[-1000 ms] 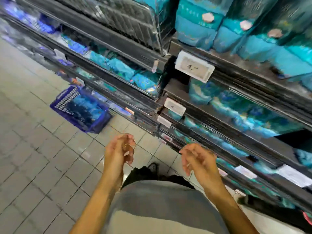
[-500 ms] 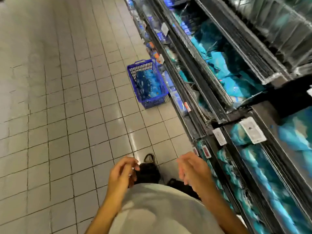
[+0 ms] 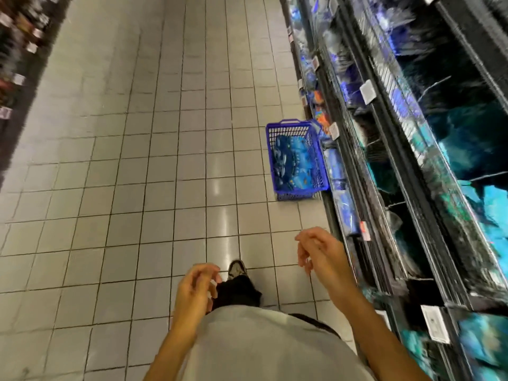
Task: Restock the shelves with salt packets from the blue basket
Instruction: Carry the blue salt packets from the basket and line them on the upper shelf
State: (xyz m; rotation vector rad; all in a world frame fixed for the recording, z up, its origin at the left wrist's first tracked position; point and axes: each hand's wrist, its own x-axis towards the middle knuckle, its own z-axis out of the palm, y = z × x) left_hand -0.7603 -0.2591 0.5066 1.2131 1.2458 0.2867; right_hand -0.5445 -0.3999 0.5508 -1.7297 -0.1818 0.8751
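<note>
I stand on a pale grey tiled floor (image 3: 165,133) (glossy, with light streaks) running between dark shelving (image 3: 390,188) right and another rack (image 3: 19,64) left.

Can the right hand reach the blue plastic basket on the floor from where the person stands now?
Probably not yet. The right hand hangs empty at waist level, while the blue plastic basket sits on the tiled floor farther down the aisle. Nothing blocks the way; the person likely needs to step forward and bend.
</note>
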